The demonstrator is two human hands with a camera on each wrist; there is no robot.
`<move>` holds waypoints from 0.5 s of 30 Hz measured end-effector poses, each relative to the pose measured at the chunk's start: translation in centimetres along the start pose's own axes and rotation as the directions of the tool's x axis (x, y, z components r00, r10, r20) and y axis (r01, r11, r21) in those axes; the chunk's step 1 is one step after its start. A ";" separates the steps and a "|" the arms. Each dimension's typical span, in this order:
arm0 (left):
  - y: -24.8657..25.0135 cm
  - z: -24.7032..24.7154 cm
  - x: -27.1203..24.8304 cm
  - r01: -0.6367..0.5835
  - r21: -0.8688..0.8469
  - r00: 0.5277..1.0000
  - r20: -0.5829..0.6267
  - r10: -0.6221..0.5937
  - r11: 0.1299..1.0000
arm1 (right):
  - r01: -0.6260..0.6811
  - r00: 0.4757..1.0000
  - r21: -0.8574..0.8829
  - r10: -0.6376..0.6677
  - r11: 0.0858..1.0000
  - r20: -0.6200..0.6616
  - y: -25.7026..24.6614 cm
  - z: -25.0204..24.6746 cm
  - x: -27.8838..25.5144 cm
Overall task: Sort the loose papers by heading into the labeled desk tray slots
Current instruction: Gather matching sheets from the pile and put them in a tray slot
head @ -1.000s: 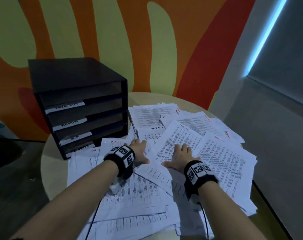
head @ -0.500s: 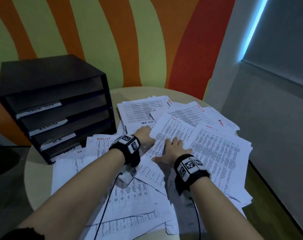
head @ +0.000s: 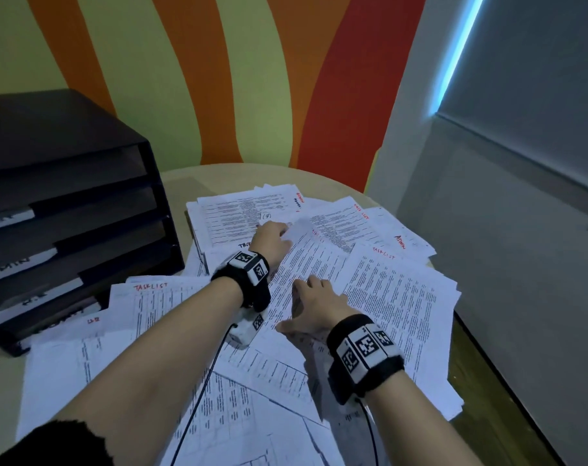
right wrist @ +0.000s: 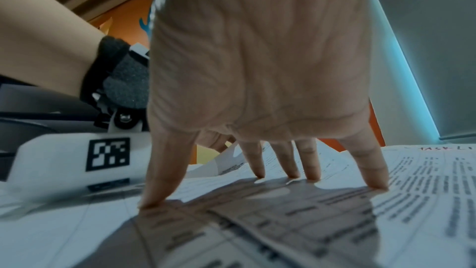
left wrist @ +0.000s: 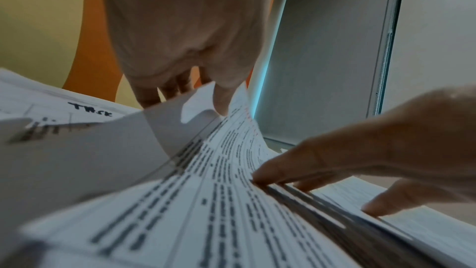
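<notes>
Loose printed papers (head: 396, 297) with red headings such as TASKLIST and ADMIN lie in a messy pile on a round table (head: 3, 375). At the left stands the black desk tray (head: 84, 183), a white label on each slot front. My left hand (head: 274, 238) pinches the far corner of one text sheet (head: 306, 264); in the left wrist view its thumb and fingers (left wrist: 221, 99) hold that corner curled up. My right hand (head: 314, 306) presses spread, straight fingertips (right wrist: 309, 170) on the near part of the same sheet.
A striped orange, green and red wall rises behind the table. To the right stands a grey wall with a blue light strip (head: 454, 58). The papers overhang the table's right edge (head: 447, 391). Cables run from both wrist cameras across the pile.
My left hand has reached forward to the sheet's far corner and lifted it. My right hand stays pressed on the papers. The head view has turned right, pushing the tray to the left edge.
</notes>
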State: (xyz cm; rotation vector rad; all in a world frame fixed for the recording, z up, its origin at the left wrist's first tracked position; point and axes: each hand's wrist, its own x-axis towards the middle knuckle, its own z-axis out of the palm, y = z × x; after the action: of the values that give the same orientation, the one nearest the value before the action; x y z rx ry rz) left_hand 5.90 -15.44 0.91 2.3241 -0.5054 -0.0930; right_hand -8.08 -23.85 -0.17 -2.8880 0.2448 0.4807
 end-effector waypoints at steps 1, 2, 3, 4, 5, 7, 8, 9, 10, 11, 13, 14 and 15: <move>-0.1 0.2 0.0 0.009 0.018 1.000 0.003 -0.009 1.000 | 0.004 1.000 0.001 -0.004 1.000 0.000 0.0 0.0 -0.1; -0.2 0.4 0.1 0.021 0.022 1.000 -0.001 -0.021 1.000 | 0.008 1.000 0.002 -0.008 1.000 0.001 0.1 0.0 -0.1; -0.5 0.3 0.1 0.024 0.017 1.000 -0.017 -0.024 1.000 | 0.012 1.000 0.005 -0.012 1.000 0.002 0.1 0.0 -0.2; -0.6 0.1 0.1 0.013 0.004 0.999 -0.036 -0.013 1.000 | 0.022 1.000 0.014 -0.022 1.000 -0.001 0.1 -0.1 -0.3; -0.8 -0.2 0.0 -0.006 -0.012 0.999 -0.049 0.005 1.000 | 0.034 0.999 0.041 -0.034 0.999 -0.013 0.2 -0.2 -0.4; -1.0 -1.2 -0.6 -0.036 -0.115 0.997 -0.075 0.027 0.993 | 0.072 0.994 0.198 -0.054 0.978 -0.098 0.4 -0.7 -0.5; -1.1 -2.0 -1.2 -0.046 -0.218 0.994 -0.110 0.023 0.975 | 0.092 0.986 0.313 -0.043 0.945 -0.160 0.5 -0.9 -0.6; -1.3 -2.8 -1.7 -0.067 -0.336 0.986 -0.164 0.012 0.940 | 0.106 0.973 0.424 -0.007 0.900 -0.229 0.8 -1.2 -0.6; -1.7 -3.8 -2.2 -0.086 -0.427 0.976 -0.215 -0.009 0.900 | 0.122 0.951 0.511 0.047 0.851 -0.304 1.1 -1.5 -0.6; -2.2 -5.0 -2.7 -0.099 -0.484 0.965 -0.259 -0.034 0.870 | 0.135 0.922 0.577 0.112 0.806 -0.372 1.2 -1.9 -0.6; -3.2 -7.0 -3.3 -0.138 -0.517 0.945 -0.323 -0.044 0.845 | 0.162 0.859 0.698 0.249 0.698 -0.448 1.7 -2.5 -0.4; -3.6 -8.1 -3.7 -0.154 -0.524 0.935 -0.350 -0.047 0.838 | 0.183 0.840 0.751 0.297 0.634 -0.455 1.7 -2.8 -0.4; -4.0 -9.2 -4.0 -0.177 -0.539 0.927 -0.372 -0.045 0.823 | 0.201 0.831 0.794 0.329 0.574 -0.449 1.7 -3.1 -0.5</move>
State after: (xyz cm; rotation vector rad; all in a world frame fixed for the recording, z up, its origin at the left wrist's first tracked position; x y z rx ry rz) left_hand 5.48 -5.24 4.43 1.6762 -0.3087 0.2070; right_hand -7.95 -26.08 2.55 -1.9731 0.5098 -0.4334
